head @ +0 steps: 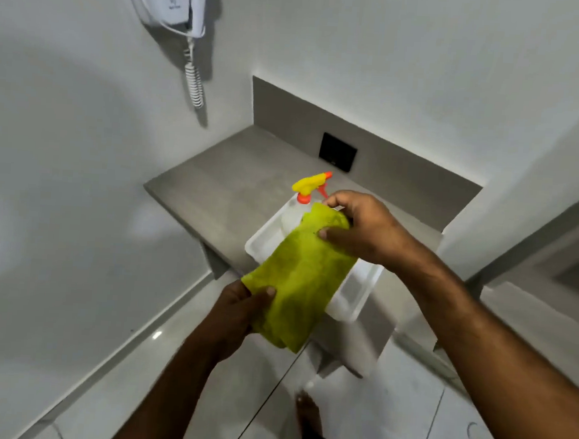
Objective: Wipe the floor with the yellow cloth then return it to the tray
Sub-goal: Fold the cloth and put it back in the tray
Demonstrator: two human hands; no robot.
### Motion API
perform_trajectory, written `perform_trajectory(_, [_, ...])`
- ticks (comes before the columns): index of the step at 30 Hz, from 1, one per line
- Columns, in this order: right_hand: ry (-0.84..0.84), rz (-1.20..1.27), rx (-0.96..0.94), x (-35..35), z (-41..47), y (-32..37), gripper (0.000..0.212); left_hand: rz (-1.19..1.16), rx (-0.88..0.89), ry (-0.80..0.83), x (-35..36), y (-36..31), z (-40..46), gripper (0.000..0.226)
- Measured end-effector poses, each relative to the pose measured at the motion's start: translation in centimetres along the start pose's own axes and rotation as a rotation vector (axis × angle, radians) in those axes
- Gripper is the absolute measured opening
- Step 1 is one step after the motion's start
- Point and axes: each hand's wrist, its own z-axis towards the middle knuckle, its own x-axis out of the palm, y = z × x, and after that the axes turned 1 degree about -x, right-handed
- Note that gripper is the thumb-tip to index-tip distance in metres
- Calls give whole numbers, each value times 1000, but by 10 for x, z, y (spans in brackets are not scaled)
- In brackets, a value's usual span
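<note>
The yellow cloth [300,277], folded into a long strip, is stretched between both hands above the white tray [358,291]. My left hand [238,313] pinches its near lower corner. My right hand [359,223] grips its far upper end over the tray. The tray sits on a grey counter [222,188], and the cloth hides most of its inside. The pale tiled floor [371,411] lies below.
A spray bottle [303,199] with a yellow and orange trigger stands in the tray's far end. A white wall hair dryer [179,5] with a coiled cord hangs at the upper left. A black wall plate [338,152] sits behind the counter. My bare foot [310,417] is on the floor.
</note>
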Motion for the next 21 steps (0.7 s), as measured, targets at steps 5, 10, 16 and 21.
perform_trajectory(5, [-11,-143,36,-21,45,-99,41,196,-107,-115,64,-8,65,47])
perform_trajectory(10, [140,-268,124,8,74,-184,52,459,-236,-316,104,5,142,29])
perform_trajectory(16, [102,-424,68,59,88,-249,33,857,-385,-402,111,31,178,38])
perform_trajectory(21, [206,-607,127,62,76,-230,26,1475,-277,-319,123,35,180,52])
